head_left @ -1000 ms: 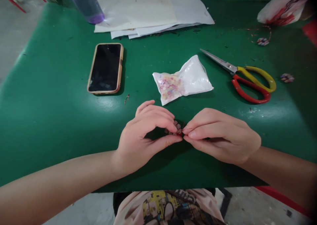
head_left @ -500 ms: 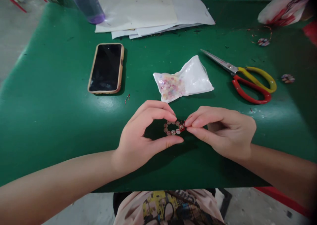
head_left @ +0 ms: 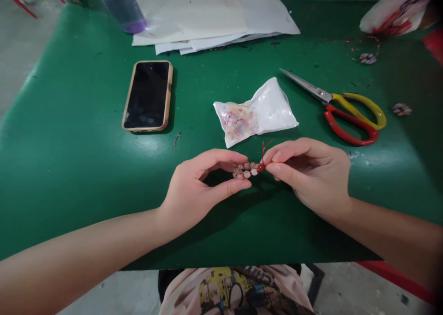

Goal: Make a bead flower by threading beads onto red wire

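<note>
Fingers of the right hand (head_left: pixel 313 174) pinched the red cord (head_left: pixel 263 152) close to the beaded ring (head_left: pixel 247 174), which hung above the counter (head_left: pixel 69 167) toward the middle of its front edge. Those of the left hand (head_left: pixel 194 181) curved around it, though whether they gripped could not be told. Working the cord seemed the step in hand; the next move called for a steady pinch. Both forearms (head_left: pixel 93 242) slanted inward over the front edge.

Pale beaded loop (head_left: pixel 246 166), red cord ends (head_left: pixel 263 149) upright, pinched by the right hand (head_left: pixel 316 176)
</note>
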`<state>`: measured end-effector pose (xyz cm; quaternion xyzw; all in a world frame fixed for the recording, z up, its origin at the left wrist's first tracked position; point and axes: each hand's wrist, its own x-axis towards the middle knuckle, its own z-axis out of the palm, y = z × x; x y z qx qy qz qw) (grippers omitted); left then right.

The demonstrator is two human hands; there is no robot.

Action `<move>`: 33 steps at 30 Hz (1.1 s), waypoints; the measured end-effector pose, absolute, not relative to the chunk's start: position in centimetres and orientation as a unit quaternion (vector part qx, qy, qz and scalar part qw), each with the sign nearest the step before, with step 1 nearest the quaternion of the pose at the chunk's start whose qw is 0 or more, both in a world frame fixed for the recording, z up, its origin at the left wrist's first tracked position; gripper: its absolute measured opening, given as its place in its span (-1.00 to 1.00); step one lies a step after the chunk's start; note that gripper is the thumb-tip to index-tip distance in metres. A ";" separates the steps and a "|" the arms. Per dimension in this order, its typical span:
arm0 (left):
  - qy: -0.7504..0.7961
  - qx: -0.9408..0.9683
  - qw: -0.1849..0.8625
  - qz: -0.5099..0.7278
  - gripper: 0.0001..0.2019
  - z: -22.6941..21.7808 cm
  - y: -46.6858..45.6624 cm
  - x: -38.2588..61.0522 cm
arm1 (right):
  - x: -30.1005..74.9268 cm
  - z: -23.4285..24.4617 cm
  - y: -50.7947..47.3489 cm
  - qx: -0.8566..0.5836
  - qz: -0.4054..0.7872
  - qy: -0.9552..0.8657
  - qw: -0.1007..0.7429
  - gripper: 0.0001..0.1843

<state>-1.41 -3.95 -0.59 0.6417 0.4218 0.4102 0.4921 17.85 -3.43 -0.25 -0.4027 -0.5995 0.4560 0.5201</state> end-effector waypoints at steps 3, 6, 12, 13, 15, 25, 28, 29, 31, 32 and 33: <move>0.427 0.627 0.506 0.410 -0.81 -0.5 -4.0 -1.3 | 17.9 -0.3 -3.4 -0.401 0.465 -0.596 0.518 -0.80; 0.430 0.616 0.518 0.408 -0.86 -0.5 -4.0 -1.2 | 17.9 -0.3 -3.4 -0.397 0.475 -0.593 0.515 -0.81; 0.426 0.632 0.505 0.405 -0.90 -0.4 -3.9 -1.2 | 18.0 -0.4 -3.4 -0.398 0.464 -0.610 0.504 -0.81; 0.423 0.638 0.500 0.406 -0.90 -0.4 -3.9 -1.2 | 18.0 -0.4 -3.4 -0.398 0.464 -0.612 0.502 -0.81; 0.419 0.645 0.492 0.408 -0.90 -0.4 -3.9 -1.2 | 18.0 -0.4 -3.4 -0.392 0.467 -0.615 0.500 -0.81; 0.405 0.671 0.471 0.405 -0.90 -0.5 -3.8 -1.2 | 17.8 -0.3 -3.4 -0.391 0.490 -0.608 0.488 -0.84; 0.403 0.680 0.465 0.399 -0.90 -0.5 -3.8 -1.2 | 17.9 -0.4 -3.3 -0.386 0.522 -0.587 0.483 -0.84; 0.401 0.683 0.462 0.399 -0.90 -0.5 -3.8 -1.2 | 17.9 -0.5 -3.3 -0.379 0.541 -0.576 0.481 -0.83; 0.397 0.693 0.450 0.399 -0.90 -0.5 -3.8 -1.2 | 17.9 -0.6 -3.2 -0.361 0.578 -0.562 0.469 -0.79; 0.395 0.700 0.441 0.400 -0.90 -0.4 -3.8 -1.2 | 17.9 -0.6 -3.2 -0.354 0.590 -0.560 0.461 -0.77; 0.394 0.706 0.431 0.400 -0.89 -0.4 -3.8 -1.3 | 17.8 -0.6 -3.1 -0.351 0.595 -0.561 0.456 -0.77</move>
